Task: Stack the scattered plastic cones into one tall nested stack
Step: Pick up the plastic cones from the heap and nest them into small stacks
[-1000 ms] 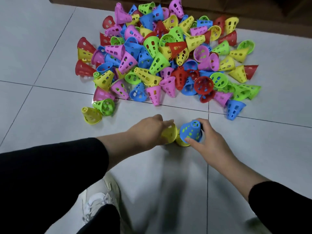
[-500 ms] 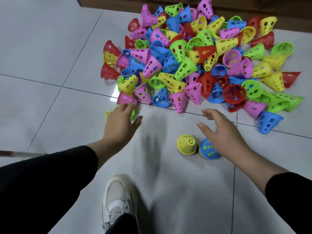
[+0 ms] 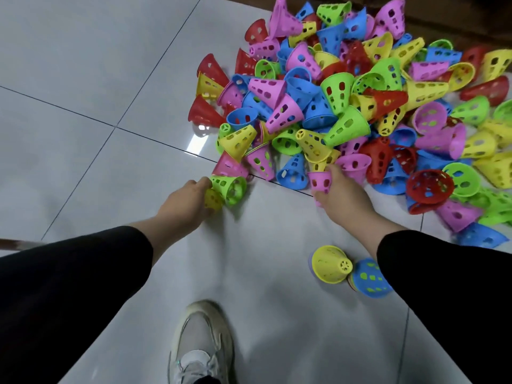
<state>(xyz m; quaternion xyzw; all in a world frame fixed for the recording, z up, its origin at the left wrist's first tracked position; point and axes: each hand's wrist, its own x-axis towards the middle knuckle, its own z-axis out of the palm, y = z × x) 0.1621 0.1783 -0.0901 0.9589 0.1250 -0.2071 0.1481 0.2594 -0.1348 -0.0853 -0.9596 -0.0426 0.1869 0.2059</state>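
A big heap of perforated plastic cones (image 3: 346, 101) in pink, blue, green, yellow and red covers the floor at the upper right. My left hand (image 3: 184, 203) reaches to the heap's near left edge, its fingers on a green cone (image 3: 230, 187) and a yellow cone (image 3: 212, 200) lying on their sides. My right hand (image 3: 342, 196) is closed around a pink cone (image 3: 320, 182) at the heap's front edge. Near my right forearm stand a yellow cone (image 3: 331, 263) and a blue cone (image 3: 370, 278), each on top of another cone.
The floor is pale glossy tile (image 3: 83, 106) with dark grout lines. My white sneaker (image 3: 201, 342) stands at the bottom centre. A dark brown baseboard (image 3: 471, 23) runs behind the heap at the top right. A thin stick end (image 3: 13, 243) shows at the left edge.
Both hands have left the yellow and blue cones and reached forward to the heap. The left hand now touches a green and a yellow cone; the right hand has closed on a pink cone.
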